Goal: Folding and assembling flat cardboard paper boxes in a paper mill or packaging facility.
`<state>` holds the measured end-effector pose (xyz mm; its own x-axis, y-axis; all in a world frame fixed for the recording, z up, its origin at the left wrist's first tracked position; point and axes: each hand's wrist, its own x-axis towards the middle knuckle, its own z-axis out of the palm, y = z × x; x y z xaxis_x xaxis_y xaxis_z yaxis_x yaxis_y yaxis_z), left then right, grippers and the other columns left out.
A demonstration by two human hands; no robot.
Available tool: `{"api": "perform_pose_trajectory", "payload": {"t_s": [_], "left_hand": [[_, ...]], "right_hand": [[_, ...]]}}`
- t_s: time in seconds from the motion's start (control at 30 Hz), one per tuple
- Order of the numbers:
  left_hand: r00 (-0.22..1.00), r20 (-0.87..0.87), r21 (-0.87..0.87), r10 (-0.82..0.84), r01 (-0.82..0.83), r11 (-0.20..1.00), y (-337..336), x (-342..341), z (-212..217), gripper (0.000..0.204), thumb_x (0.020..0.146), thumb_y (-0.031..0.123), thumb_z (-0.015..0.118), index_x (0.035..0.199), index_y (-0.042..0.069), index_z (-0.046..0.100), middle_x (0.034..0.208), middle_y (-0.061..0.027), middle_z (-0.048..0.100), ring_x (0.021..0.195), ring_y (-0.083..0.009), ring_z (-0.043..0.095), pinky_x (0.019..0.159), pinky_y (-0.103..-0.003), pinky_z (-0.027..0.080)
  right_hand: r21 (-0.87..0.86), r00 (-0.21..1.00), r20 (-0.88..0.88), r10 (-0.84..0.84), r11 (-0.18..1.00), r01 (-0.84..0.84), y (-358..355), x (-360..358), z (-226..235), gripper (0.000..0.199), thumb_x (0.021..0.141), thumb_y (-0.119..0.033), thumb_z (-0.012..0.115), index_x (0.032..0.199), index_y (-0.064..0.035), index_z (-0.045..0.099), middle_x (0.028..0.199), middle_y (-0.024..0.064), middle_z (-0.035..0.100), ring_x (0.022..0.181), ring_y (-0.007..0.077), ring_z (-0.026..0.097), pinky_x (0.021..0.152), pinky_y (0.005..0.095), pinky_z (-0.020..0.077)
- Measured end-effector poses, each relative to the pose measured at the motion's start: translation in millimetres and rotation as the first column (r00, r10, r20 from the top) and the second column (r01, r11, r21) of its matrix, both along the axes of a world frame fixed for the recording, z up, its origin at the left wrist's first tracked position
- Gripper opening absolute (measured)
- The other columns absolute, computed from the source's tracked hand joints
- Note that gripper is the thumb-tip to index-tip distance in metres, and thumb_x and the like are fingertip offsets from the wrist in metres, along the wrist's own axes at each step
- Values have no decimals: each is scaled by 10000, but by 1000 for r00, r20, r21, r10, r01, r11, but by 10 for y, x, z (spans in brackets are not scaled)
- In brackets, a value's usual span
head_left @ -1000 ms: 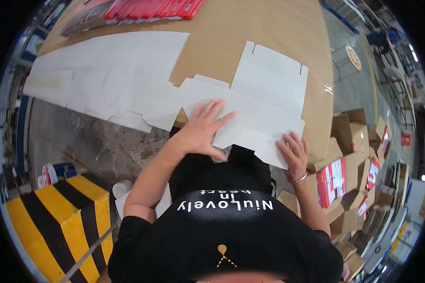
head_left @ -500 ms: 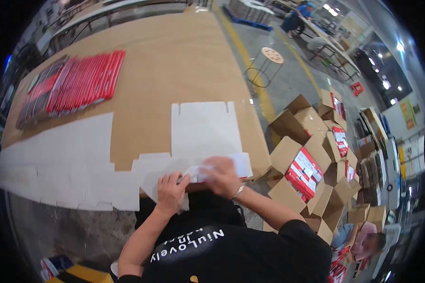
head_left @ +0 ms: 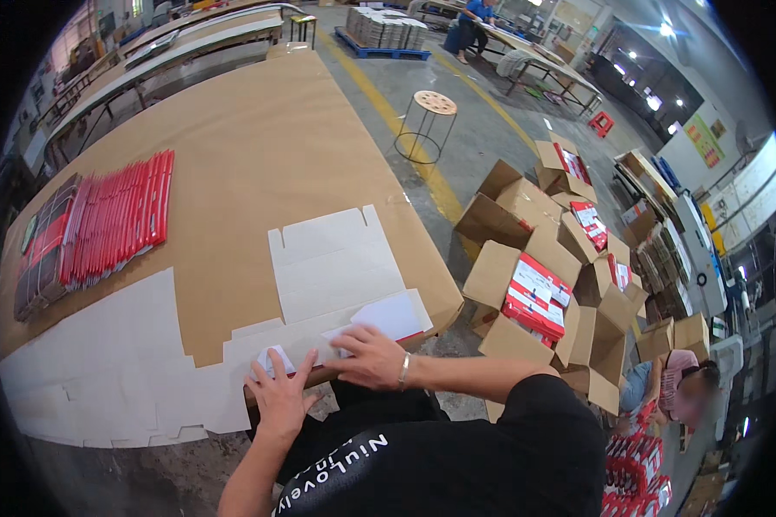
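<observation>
A flat white die-cut box blank lies on the brown table at its near edge. My right hand presses flat on the blank's near strip, beside a raised white flap. My left hand rests with spread fingers on the strip's left end, at a small folded tab. Neither hand grips anything. More white blanks lie overlapped to the left.
A row of red flat packs lies at the table's left. Open cardboard boxes with red and white packs crowd the floor on the right. A round stool stands beyond. A person crouches at lower right.
The view has swung up and right across the table. My hands have stayed on the blank's near strip, which now shows a flap raised at its right end.
</observation>
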<state>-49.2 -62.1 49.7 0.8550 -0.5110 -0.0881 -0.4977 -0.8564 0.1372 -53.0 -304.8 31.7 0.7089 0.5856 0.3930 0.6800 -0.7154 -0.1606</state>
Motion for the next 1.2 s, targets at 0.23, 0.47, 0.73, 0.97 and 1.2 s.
{"api": "perform_pose_trajectory", "payload": {"t_s": [0.23, 0.47, 0.73, 0.97, 1.2], "left_hand": [[991, 55, 25, -124, 123, 992, -520, -155, -218, 830, 781, 433, 793, 1499, 448, 378, 1464, -283, 361, 1268, -582, 390, 930, -728, 376], [973, 0, -449, -230, 205, 870, -503, 35, -161, 902, 756, 336, 828, 1493, 93, 369, 1429, -275, 375, 1314, -483, 405, 1040, -550, 405], [959, -248, -30, 138, -150, 988, 436, 141, 213, 922, 629, 425, 901, 1336, -8, 498, 1386, -244, 501, 1339, -434, 430, 1117, -507, 352], [964, 209, -55, 161, -153, 987, 1008, 201, -512, 1034, 647, 424, 873, 1466, 12, 393, 1560, -224, 355, 1454, -395, 322, 1195, -541, 241], [993, -95, -93, -73, 64, 994, 826, 383, 120, 417, 852, 134, 619, 1264, 85, 658, 1318, -156, 617, 1176, -304, 617, 956, -434, 512]], "right_hand": [[117, -17, -931, 363, 346, 931, 219, -546, 38, 376, 983, -396, 637, 859, -41, 633, 818, 87, 644, 663, 171, 652, 563, 317, 530], [572, 860, -162, -484, 664, 481, 78, -175, -26, 272, 909, -131, 614, 1168, -56, 643, 984, 144, 645, 926, 286, 633, 784, 394, 530], [-294, 957, -116, -266, 929, 223, 511, 327, 47, 579, 825, -275, 684, 1379, -176, 549, 1117, 128, 564, 1018, 316, 552, 908, 499, 456], [-224, 961, -267, -69, 975, 8, 572, 414, -227, 659, 960, -480, 514, 1570, -350, 302, 1664, 37, 225, 1504, 405, 188, 1062, 786, 177], [-128, 995, -103, -13, 992, 0, 51, 245, -62, 643, 892, -295, 675, 1491, -343, 443, 1603, 76, 340, 1464, 345, 333, 1119, 671, 265]]}}
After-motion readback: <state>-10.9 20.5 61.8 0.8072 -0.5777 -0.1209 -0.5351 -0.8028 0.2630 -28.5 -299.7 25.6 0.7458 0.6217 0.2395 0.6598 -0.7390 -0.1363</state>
